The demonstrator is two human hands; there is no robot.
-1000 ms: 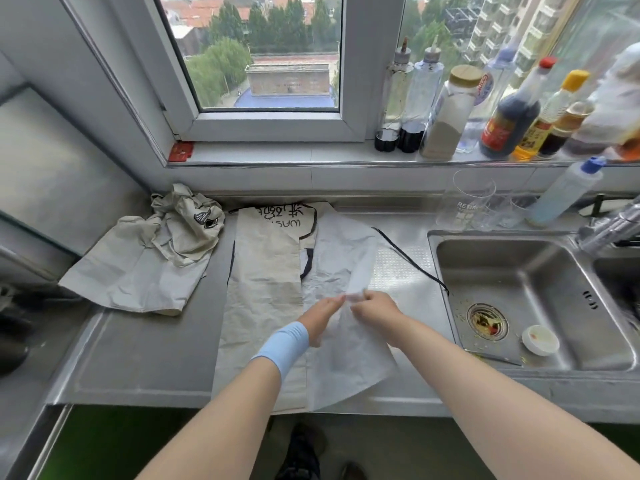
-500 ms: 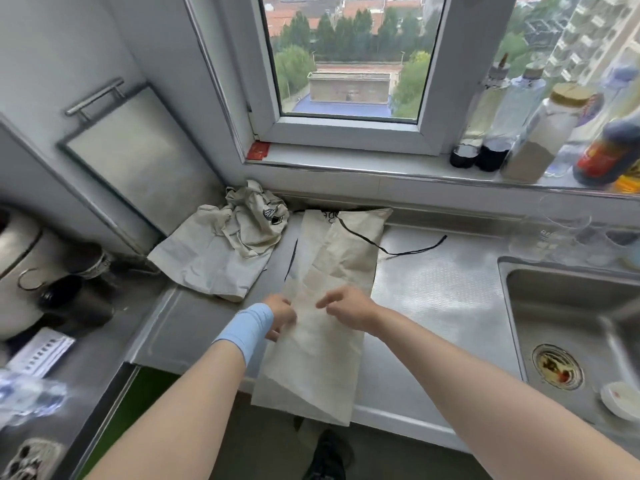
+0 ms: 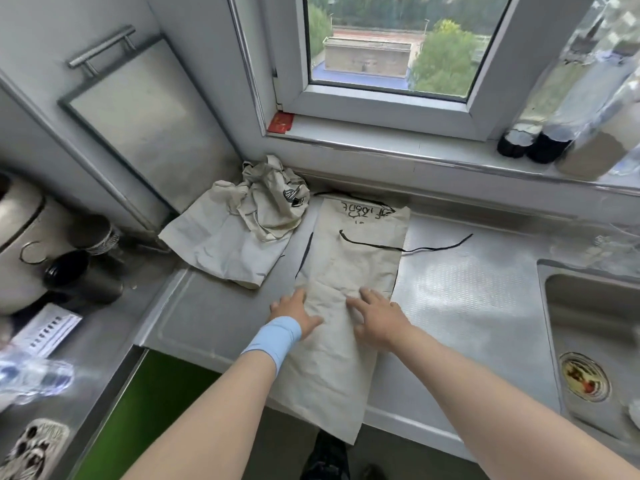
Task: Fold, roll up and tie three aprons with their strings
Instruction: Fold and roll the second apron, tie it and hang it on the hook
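Now the flap I had pinched a second earlier lay folded over, leaving the apron [image 3: 356,268] a narrow strip on the desk [image 3: 467,306], hem overhanging the edge. My left fingers [image 3: 294,299] and right fingers [image 3: 370,298] pressed flat on it, spread, gripping nothing; rolling seemed next.

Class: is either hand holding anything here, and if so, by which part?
Nothing is held. The left hand and right hand lie flat, fingers spread, pressing on the middle of the folded apron on the steel counter.
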